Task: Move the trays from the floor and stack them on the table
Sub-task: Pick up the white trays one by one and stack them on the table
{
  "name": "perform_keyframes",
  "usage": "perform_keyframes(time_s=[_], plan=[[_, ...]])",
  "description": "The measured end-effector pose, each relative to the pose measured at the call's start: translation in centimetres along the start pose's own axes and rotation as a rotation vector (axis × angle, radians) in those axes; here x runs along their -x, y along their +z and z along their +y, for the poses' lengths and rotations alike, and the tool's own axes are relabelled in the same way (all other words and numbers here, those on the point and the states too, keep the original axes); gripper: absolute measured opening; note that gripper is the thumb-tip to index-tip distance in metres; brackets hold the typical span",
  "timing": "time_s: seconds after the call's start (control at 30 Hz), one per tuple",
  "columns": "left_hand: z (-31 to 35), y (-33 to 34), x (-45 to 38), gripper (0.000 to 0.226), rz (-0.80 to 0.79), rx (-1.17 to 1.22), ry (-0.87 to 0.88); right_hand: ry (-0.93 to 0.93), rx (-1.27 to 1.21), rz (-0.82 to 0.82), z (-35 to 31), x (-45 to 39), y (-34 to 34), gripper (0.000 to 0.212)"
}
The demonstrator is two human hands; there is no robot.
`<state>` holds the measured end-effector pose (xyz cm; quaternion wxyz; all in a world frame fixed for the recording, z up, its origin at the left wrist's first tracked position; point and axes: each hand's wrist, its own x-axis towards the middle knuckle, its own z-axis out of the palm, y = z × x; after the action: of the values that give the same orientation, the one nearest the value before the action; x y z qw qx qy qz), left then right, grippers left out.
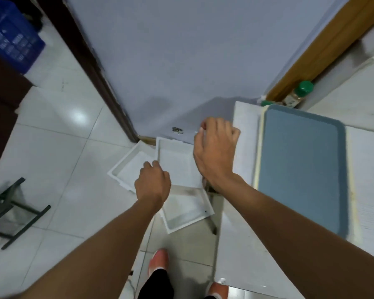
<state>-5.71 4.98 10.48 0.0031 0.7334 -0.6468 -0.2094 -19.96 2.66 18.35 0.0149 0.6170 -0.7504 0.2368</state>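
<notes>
A white tray (177,165) is held level above the floor, close to the wall. My left hand (152,184) grips its left edge and my right hand (214,152) grips its right edge. Two more white trays lie on the floor tiles: one (127,167) to the left, partly under the held tray, and one (186,214) below it, nearer my feet. On the white table (235,244) at the right lies a blue-grey tray (300,169) on top of a cream tray (260,147), of which only the rim shows.
A blue crate (11,35) stands at the far left, next to a dark door frame (91,67). A dark metal stool frame (13,210) sits on the floor at left. A green-capped bottle (298,93) stands behind the table. My feet (159,260) are near the table's corner.
</notes>
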Motion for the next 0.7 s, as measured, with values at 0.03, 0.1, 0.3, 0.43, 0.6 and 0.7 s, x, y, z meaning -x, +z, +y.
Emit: perform_keyframes(time_s=[0.03,0.1,0.3,0.43,0.6,0.7], plan=[[-2.2,0.7,-1.0,0.027,-0.060,-0.001,-0.062,0.003,-0.027,-0.066,-1.5,0.3,1.9,0.021],[-5.9,2.3,-2.6,0.030,-0.157,0.009,-0.183,0.051,-0.037,-0.290,-3.4,1.3,6.5,0.025],[-11.2,10.9,-9.4,0.037,-0.300,0.160,-0.273,0.387,0.056,-0.926,0.0,5.1,20.7,0.038],[-12.1,18.6,-13.0,0.043,-0.330,0.437,-0.368,0.662,0.039,-0.909,4.7,9.0,28.5,0.042],[-11.9,25.7,-15.8,0.065,-0.437,0.889,-0.573,1.167,-0.186,-0.758,8.4,11.8,34.5,0.069],[-12.1,27.7,-16.7,0.065,-0.456,0.987,-0.663,1.250,-0.335,-0.764,8.8,13.2,35.7,0.074]])
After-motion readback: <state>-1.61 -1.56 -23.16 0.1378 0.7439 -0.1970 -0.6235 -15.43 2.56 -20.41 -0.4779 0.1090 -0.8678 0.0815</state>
